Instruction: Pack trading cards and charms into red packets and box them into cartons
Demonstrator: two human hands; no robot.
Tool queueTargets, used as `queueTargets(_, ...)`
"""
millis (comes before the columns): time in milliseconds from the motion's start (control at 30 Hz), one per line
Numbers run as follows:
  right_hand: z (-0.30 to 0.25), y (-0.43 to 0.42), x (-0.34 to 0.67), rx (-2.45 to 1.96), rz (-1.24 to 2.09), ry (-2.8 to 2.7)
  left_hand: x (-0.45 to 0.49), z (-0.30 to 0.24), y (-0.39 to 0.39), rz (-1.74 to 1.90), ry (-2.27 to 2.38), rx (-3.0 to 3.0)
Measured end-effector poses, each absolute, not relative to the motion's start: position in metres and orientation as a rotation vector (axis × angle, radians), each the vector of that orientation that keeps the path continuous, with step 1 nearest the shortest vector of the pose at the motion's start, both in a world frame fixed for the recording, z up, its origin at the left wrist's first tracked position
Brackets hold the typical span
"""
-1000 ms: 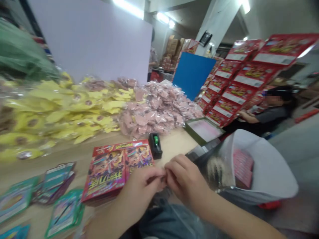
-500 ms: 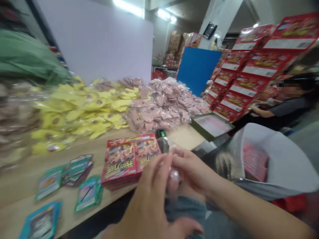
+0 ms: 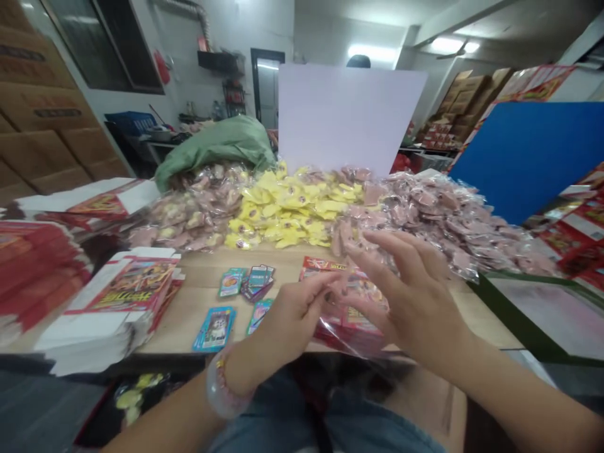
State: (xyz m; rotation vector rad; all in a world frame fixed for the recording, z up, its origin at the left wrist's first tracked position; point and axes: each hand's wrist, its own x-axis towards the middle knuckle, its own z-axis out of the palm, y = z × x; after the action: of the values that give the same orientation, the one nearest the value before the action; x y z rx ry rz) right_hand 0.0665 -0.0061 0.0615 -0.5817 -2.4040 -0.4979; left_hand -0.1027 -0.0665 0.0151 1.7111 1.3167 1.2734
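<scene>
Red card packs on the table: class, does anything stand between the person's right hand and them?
Clear plastic film covers the near part of the red card packs, just under the right hand; nothing else visible intervenes.

left hand [image 3: 287,324] — open, translucent beaded bangle [image 3: 221,387] on wrist | right hand [image 3: 415,296] — fingers [image 3: 401,251] spread above clear plastic bag [image 3: 349,343] over red printed packs [image 3: 323,265] | light wooden table [image 3: 202,283] — teal picture cards [image 3: 257,283], cellophane-wrapped yellow packets [image 3: 287,201], cellophane-wrapped pink packets [image 3: 448,220]
</scene>
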Motion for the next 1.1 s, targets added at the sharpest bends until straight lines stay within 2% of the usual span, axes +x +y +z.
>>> queueTargets(100,0.075,0.006,0.060,-0.532,-0.337,-2.608,-0.109,0.027,-0.058,1.081,1.306,1.974)
queueTargets(167,0.077,0.014,0.058,-0.646,0.018,-2.787,-0.112,0.029,-0.051,1.098,1.344,1.939)
queueTargets(300,0.063,0.024,0.064,-1.055,0.752,-2.610,-0.109,0.016,-0.037,1.232,1.235,1.348)
queueTargets(433,0.046,0.024,0.079,-1.191,0.959,-2.376,-0.096,-0.002,-0.029,1.218,1.075,0.970)
queueTargets(533,0.037,0.021,0.089,-1.226,0.797,-2.387,-0.087,-0.005,-0.026,1.214,1.055,0.969)
queueTargets(667,0.032,0.014,0.090,-0.942,0.032,-2.318,-0.078,-0.002,-0.023,1.177,1.051,1.102)
queueTargets(733,0.033,0.011,0.086,-0.799,-0.188,-2.302,-0.075,-0.001,-0.022,1.166,1.013,1.190)
queueTargets(900,0.037,0.009,0.074,-0.755,-0.214,-2.434,-0.072,-0.001,-0.022,1.155,1.062,1.472)
queueTargets(1100,0.028,0.013,0.069,-0.800,-0.518,-2.406,-0.072,0.001,-0.024,1.146,1.184,1.558)
